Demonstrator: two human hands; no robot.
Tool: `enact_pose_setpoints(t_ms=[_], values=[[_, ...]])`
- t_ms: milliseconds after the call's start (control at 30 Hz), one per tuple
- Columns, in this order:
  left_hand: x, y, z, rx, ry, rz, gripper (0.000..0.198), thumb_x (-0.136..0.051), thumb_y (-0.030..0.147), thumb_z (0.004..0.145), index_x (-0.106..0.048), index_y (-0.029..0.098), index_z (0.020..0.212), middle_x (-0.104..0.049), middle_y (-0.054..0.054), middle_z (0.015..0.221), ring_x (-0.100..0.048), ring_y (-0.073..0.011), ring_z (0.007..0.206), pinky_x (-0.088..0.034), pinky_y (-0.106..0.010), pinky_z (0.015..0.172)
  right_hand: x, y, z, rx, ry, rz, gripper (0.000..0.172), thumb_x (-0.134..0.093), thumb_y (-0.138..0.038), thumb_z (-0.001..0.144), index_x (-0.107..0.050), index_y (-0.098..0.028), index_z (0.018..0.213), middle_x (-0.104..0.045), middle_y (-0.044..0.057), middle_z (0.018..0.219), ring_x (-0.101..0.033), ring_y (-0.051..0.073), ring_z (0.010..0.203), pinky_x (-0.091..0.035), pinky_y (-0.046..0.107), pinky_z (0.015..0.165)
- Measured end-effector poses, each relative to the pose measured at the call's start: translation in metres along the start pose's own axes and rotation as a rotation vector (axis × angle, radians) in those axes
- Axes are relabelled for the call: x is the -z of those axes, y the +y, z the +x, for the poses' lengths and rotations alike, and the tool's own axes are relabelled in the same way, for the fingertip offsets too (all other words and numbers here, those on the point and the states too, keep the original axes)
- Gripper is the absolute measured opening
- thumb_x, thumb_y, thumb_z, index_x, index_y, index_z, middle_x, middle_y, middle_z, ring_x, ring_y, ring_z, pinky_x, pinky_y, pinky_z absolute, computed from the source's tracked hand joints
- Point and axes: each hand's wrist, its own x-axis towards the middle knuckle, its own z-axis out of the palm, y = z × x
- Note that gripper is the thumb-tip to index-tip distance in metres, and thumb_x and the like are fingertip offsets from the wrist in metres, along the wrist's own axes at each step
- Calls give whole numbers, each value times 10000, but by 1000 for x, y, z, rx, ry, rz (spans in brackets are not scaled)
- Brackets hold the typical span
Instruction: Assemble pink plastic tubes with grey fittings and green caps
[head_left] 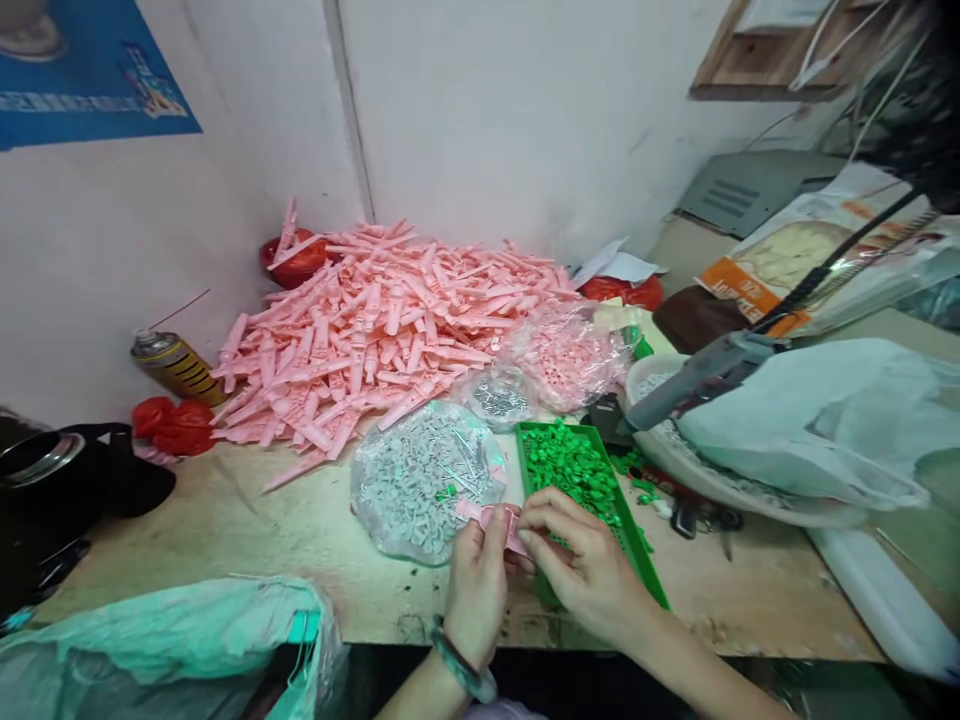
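My left hand (480, 572), with a dark bangle at the wrist, is closed around a pink plastic part (474, 511) near the table's front edge. The fingers of my right hand (577, 560) pinch at the right end of the same part; anything small between their tips is hidden. Just behind the hands lies a clear bag of small grey plastic pieces (409, 485) with some metal pins on top. Beside my right hand stands a green tray (643, 562) holding many small green parts (566, 465).
A large heap of pink plastic parts (375, 330) rises against the wall. Behind the grey pieces sit a bag of metal pins (498, 394) and a bag of small pink pieces (570, 355). A grey-handled power tool (697, 380) hangs at right over a white basin (787, 505). A spray can (176, 365) leans at left.
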Motion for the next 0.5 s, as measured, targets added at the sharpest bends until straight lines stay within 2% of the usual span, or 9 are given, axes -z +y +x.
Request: enact_pose_setpoints(t_ms=[100,233,333,500], values=[[-6,-4,6,-51,36,93,464,-601,589,797,-661,129,787,-627,-41,687,-549,-163,641,-427,-254,575,3,8,-1,111,35,-154,214,-427,-116,941,-624,-198,922,-605,67,879,-584,180,795,-503,301,683],[-1,-4,12,-115,137,257,475,-624,598,777,-653,130,706,-620,-45,658,-550,-178,672,-436,-262,618,-2,13,6,259,41,-291,242,-412,-93,936,-635,-178,977,-611,84,887,-565,206,827,-517,321,677],[9,0,15,-71,167,186,483,-654,607,745,-646,125,722,-639,-52,675,-569,-182,677,-446,-264,605,-14,14,15,325,-2,-293,258,-390,-94,939,-642,-146,948,-603,94,855,-548,211,813,-515,317,653],[31,10,14,-30,253,8,497,-699,611,697,-619,130,796,-638,-28,637,-586,-171,607,-449,-261,544,-32,7,39,306,-155,-251,236,-445,-118,927,-664,-154,847,-585,82,842,-531,202,787,-478,305,634]])
